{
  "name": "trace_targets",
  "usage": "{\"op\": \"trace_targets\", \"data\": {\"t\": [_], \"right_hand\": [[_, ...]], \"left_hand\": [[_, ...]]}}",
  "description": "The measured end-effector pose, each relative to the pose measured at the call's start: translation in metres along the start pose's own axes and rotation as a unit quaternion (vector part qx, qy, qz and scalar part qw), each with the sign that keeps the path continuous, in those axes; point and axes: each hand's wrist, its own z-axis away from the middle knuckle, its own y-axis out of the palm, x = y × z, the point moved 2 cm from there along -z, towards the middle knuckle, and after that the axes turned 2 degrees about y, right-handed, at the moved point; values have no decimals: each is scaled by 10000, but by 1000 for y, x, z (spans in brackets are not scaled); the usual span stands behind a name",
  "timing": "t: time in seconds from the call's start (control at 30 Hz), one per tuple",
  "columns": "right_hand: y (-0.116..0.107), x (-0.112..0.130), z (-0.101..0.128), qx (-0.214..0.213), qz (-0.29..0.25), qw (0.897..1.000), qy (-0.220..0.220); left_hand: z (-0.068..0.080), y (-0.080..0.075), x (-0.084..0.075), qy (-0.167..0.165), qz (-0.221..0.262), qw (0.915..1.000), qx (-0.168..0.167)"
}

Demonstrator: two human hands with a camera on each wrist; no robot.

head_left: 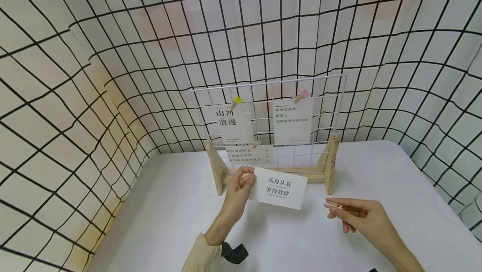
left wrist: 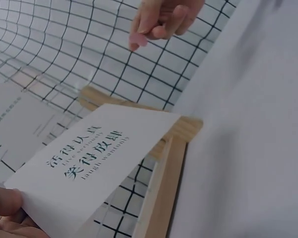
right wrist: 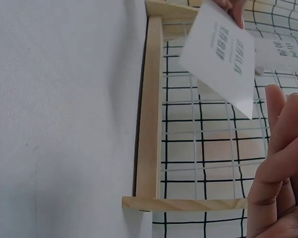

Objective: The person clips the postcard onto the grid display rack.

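My left hand (head_left: 239,186) pinches a white card (head_left: 280,190) with Chinese and English print by its left edge, in front of the rack. Between thumb and fingertips my right hand (head_left: 363,215) holds a small wooden clothespin (head_left: 334,205) with a pink end, to the right of the card and apart from it. Behind the card stands a white wire grid rack (head_left: 327,115) on a wooden base (head_left: 330,165). Printed cards hang on it: one under a yellow-topped clip (head_left: 237,101), one under a pink-topped clip (head_left: 302,95), and a lower card (head_left: 246,155) partly behind my left hand.
A white cloth (head_left: 165,205) covers the table. Black grid mesh (head_left: 150,67) stands behind and along both sides. A black strap piece (head_left: 235,253) sits at my left wrist. At the right edge shows part of a clear rounded object (head_left: 472,209).
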Motion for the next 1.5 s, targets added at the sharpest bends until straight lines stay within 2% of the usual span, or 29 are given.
{"op": "trace_targets", "data": {"t": [0.13,0.27,0.43,0.6,0.7,0.93,1.13,1.37,1.5], "right_hand": [[2,0,0,-58,2,10000,-34],[3,-2,0,-28,-74,9999,72],[3,-4,1,-39,-233,9995,229],[4,-4,2,-181,-185,9995,191],[7,-4,2,-216,-103,9996,126],[9,-7,0,-85,-264,9990,-345],[5,-8,-1,-153,-227,9988,-405],[-5,-13,0,-593,-9,9980,-204],[-6,-14,-1,-598,137,9967,-525]], "left_hand": [[-10,12,3,89,56,9999,1],[-16,22,5,443,113,9989,87],[-20,31,4,865,187,9958,213],[-21,39,1,997,145,9947,206],[-22,43,0,1048,148,9942,192],[-24,54,1,1342,184,9905,225],[-28,62,4,1269,215,9917,35],[-38,68,9,1248,261,9914,-282],[-43,71,11,1313,285,9902,-379]]}}
